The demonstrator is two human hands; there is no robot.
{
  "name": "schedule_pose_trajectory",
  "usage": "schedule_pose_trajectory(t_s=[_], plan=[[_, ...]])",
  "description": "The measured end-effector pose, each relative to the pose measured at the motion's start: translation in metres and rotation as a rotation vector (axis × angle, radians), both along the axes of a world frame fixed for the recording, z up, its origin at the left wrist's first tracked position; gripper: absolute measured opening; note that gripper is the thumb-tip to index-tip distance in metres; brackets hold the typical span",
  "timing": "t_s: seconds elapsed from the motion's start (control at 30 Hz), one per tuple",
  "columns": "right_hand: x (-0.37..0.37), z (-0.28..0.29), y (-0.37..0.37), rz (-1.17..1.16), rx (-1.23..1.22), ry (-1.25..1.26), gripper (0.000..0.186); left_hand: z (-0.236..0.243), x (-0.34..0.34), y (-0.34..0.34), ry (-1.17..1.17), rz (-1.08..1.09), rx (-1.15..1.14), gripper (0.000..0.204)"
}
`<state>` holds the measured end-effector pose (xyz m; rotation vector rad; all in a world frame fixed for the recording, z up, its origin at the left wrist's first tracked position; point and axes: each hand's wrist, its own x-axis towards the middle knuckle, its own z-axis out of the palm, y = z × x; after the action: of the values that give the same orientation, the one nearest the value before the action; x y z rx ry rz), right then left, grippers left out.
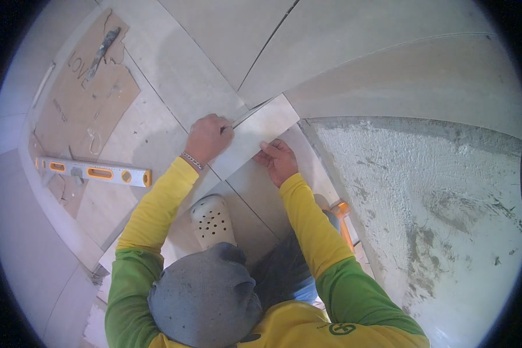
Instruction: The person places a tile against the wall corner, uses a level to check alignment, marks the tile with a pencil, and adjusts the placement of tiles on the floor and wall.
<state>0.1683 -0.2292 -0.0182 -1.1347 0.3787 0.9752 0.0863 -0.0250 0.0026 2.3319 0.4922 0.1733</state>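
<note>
A light, narrow tile piece point(267, 129) lies at an angle in front of me, with a dark gap along its upper left edge. My right hand point(279, 160) pinches its right edge between thumb and fingers. On the opposite edge rests my left hand point(207, 139), its fingers curled closed; whatever they grip, if anything, is hidden. A chain bracelet circles that wrist. Below the tile piece is my cream perforated clog point(211, 219), standing on pale tiles point(250, 200).
A spirit level point(111, 173) with orange ends lies at left. Beyond it is torn cardboard point(78, 124) bearing a dark, stained tool point(104, 51). An orange-handled tool point(342, 211) sits beside my right arm. Further right stretches a rough, whitish mortar-smeared surface point(388, 174).
</note>
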Motion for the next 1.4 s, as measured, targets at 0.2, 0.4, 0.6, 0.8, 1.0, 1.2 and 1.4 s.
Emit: schedule_pose_trajectory(t_s=[0.2,0.4,0.6,0.8,1.0,1.2,1.4], plan=[[0.002,-0.004,-0.002,0.007,0.024,0.011,0.015,0.000,0.000,-0.001,-0.004,0.006,-0.013,0.018],[0.000,-0.002,0.000,0.004,0.027,0.010,0.014,0.000,-0.001,0.000,0.005,0.000,-0.008,0.018],[0.000,-0.003,-0.002,0.004,0.024,0.013,0.014,-0.001,-0.001,-0.003,-0.043,0.037,-0.043,0.015],[0.000,-0.006,-0.002,0.010,0.025,0.019,0.014,-0.006,-0.003,-0.002,-0.046,0.041,-0.025,0.016],[0.002,-0.004,0.002,0.004,0.000,0.005,0.016,-0.011,-0.001,-0.001,-0.038,0.066,-0.020,0.017],[0.000,0.001,0.001,-0.006,-0.002,0.003,0.019,0.018,-0.009,-0.012,-0.080,0.173,-0.140,0.019],[-0.007,0.011,-0.002,0.097,-0.006,-0.025,0.028,0.041,-0.054,-0.036,-0.260,0.361,-0.230,0.017]])
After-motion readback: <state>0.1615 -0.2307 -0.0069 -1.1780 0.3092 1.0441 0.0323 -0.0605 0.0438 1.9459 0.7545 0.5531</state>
